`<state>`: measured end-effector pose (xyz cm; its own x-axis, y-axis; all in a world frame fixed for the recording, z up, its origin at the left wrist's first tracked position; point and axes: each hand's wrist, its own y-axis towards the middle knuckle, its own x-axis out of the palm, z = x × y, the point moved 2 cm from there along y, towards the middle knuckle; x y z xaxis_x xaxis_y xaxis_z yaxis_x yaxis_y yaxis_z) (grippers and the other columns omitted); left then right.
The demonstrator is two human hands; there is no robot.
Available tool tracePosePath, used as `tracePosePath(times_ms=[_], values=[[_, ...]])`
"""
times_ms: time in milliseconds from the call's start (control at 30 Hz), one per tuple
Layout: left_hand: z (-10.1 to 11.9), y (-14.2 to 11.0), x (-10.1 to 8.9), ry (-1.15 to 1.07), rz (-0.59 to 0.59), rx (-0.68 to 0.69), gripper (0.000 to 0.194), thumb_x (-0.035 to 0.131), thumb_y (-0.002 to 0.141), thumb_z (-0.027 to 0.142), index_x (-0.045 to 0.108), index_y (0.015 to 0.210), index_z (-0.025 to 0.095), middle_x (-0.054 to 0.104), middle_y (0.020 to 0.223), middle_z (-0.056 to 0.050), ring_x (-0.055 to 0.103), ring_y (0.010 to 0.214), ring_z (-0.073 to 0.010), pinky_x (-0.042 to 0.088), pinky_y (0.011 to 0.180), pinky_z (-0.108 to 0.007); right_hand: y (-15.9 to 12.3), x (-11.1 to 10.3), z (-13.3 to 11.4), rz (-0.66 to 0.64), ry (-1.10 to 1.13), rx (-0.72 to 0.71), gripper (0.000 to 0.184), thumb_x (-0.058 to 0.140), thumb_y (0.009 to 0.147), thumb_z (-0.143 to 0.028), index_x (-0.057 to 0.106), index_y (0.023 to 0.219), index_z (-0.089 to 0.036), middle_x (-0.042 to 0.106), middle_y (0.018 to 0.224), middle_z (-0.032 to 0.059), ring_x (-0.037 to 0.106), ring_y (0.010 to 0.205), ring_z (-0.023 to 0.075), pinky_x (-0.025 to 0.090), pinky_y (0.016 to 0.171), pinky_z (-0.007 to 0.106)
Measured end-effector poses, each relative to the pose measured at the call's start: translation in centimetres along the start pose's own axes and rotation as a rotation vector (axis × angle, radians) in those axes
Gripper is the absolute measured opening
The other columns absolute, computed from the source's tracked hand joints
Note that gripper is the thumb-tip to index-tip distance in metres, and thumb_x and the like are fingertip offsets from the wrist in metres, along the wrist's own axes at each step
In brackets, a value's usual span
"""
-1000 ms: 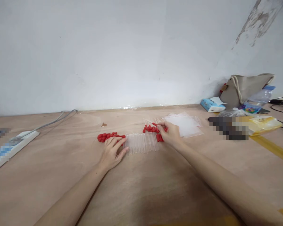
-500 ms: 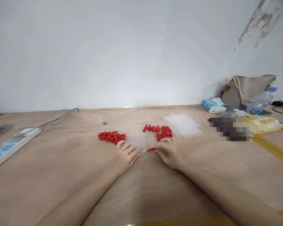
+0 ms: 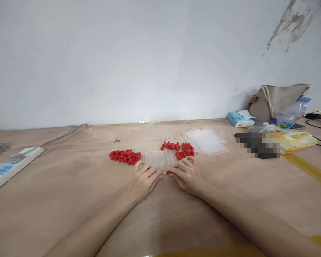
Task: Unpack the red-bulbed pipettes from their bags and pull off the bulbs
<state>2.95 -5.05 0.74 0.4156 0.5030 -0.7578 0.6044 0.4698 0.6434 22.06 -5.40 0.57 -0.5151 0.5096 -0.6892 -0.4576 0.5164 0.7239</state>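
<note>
In the head view, a dropper with a clear tube and a red bulb [image 3: 168,172] lies across the near edge of a row of droppers [image 3: 159,160]. My right hand [image 3: 188,175] is closed on its red bulb, most of which the fingers cover. My left hand [image 3: 146,179] is closed at the tube end, its fingertips over the clear part. Red bulbs [image 3: 125,156] stick out on the left of the row, and more red bulbs [image 3: 185,151] on its right. Behind it lie further droppers with red bulbs [image 3: 170,145] and tubes pointing to the wall.
Clear flat bags [image 3: 207,141] lie right of the droppers. Farther right are a tissue pack [image 3: 240,119], a grey bag [image 3: 279,101], a bottle [image 3: 299,108] and a yellow packet [image 3: 298,142]. A power strip [image 3: 29,157] with a grey cable sits at left.
My right hand brought a dropper from the back group to the row's near edge. My left hand moved right to meet it. Since then, the right fingers have moved left over the bulb.
</note>
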Motion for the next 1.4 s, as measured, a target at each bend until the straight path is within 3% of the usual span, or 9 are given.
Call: tracePosePath(times_ms=[133,433,767,933,1100,1267,1400], values=[[0.2,0.0,-0.2,-0.007,-0.006,0.0,0.014,0.05,0.083,0.022,0.063,0.088,0.025,0.063,0.067,0.002,0.051,0.068,-0.0129,0.029,0.083,-0.039,0.0,-0.4,-0.1,0.004,-0.009,-0.032,0.015,0.051,0.082,-0.022,0.064,0.086,-0.027,0.058,0.069,-0.002,0.047,0.071,0.0119,0.024,0.087,0.038],[0.5,0.2,-1.0,-0.034,0.032,0.038,0.012,0.052,0.081,0.019,0.062,0.085,0.024,0.061,0.06,0.004,0.048,0.063,-0.0126,0.029,0.079,-0.039,-0.5,-0.7,-0.3,-0.014,-0.014,-0.105,0.017,0.048,0.079,-0.017,0.063,0.08,-0.025,0.058,0.065,-0.0033,0.046,0.07,0.0125,0.024,0.089,0.039],[-0.2,-0.3,-1.1,-0.065,0.034,0.01,0.013,0.051,0.081,0.018,0.062,0.084,0.023,0.06,0.062,0.003,0.048,0.064,-0.0131,0.031,0.078,-0.038,-0.9,-1.0,0.3,-0.026,0.065,-0.067,0.01,0.052,0.075,-0.019,0.061,0.072,-0.022,0.057,0.066,-0.0019,0.048,0.075,0.0142,0.027,0.09,0.042],[-2.3,-1.2,-0.9,-0.125,0.049,-0.176,0.02,0.045,0.084,0.015,0.059,0.099,0.018,0.057,0.074,-0.003,0.048,0.07,-0.0139,0.039,0.067,-0.028,-1.0,-1.0,2.6,0.117,0.228,0.161,0.018,0.048,0.08,-0.018,0.06,0.092,-0.023,0.057,0.081,0.0031,0.051,0.077,0.0143,0.04,0.077,0.034],[-2.4,0.4,0.2,-0.196,0.037,-0.255,0.037,0.035,0.085,0.011,0.046,0.119,0.015,0.047,0.084,-0.006,0.047,0.076,-0.0137,0.044,0.067,-0.025,-0.8,-0.1,5.0,0.268,0.347,0.336,0.028,0.043,0.084,-0.019,0.056,0.108,-0.024,0.051,0.091,0.0061,0.053,0.083,0.0147,0.046,0.073,0.03],[-1.7,3.0,1.9,-0.151,0.076,-0.223,0.026,0.039,0.083,0.011,0.056,0.102,0.015,0.049,0.076,-0.004,0.048,0.069,-0.0133,0.044,0.062,-0.024,-1.7,-0.4,8.5,0.314,0.307,0.647,0.029,0.049,0.079,-0.03,0.055,0.105,-0.018,0.055,0.082,0.0043,0.05,0.062,0.0122,0.044,0.057,0.027],[-1.1,4.3,3.1,-0.153,0.007,-0.202,0.018,0.04,0.082,0.009,0.056,0.087,0.016,0.054,0.078,-0.004,0.052,0.071,-0.0143,0.045,0.065,-0.026,-2.5,-1.3,10.4,0.249,0.255,0.828,0.025,0.056,0.072,-0.04,0.059,0.082,-0.017,0.06,0.073,0.0028,0.048,0.061,0.0134,0.039,0.055,0.026]])
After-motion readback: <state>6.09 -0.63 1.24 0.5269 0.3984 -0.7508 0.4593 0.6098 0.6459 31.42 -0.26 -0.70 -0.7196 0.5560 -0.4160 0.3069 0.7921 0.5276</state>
